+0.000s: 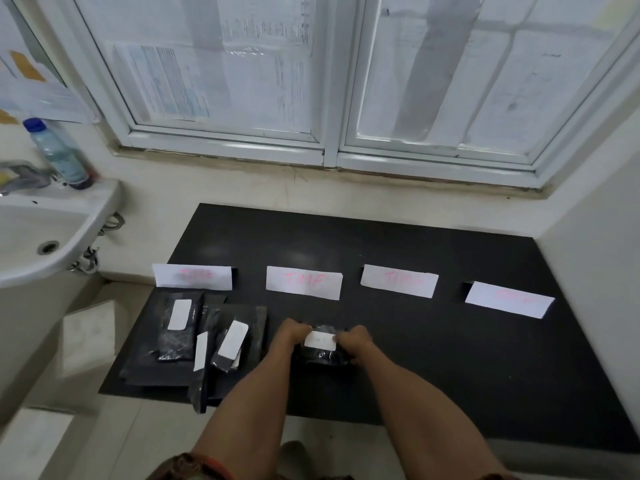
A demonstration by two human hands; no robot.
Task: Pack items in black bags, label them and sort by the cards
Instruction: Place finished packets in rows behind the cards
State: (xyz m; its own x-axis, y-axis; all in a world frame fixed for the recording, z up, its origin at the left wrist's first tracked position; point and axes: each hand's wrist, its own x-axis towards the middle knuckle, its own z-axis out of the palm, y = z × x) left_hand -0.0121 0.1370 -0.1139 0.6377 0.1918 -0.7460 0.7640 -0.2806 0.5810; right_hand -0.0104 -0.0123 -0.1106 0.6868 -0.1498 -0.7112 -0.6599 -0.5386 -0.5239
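A small black bag [323, 356] with a white label [320, 341] lies on the black table [433, 358], just below the second card. My left hand [294, 334] grips its left end and my right hand [353, 341] grips its right end, fingers curled at the label's edges. Several white cards with pink writing stand in a row: first card [192, 277], second card [304, 283], third card [399, 280], fourth card [509, 299]. Under the first card lie labelled black bags [176, 327], [230, 344] on a pile of flat black bags [166, 372].
A white sink [41, 233] with a tap and a plastic bottle [57, 152] is at the left. A papered window [329, 81] and its sill run behind the table. A wall bounds the table's right end.
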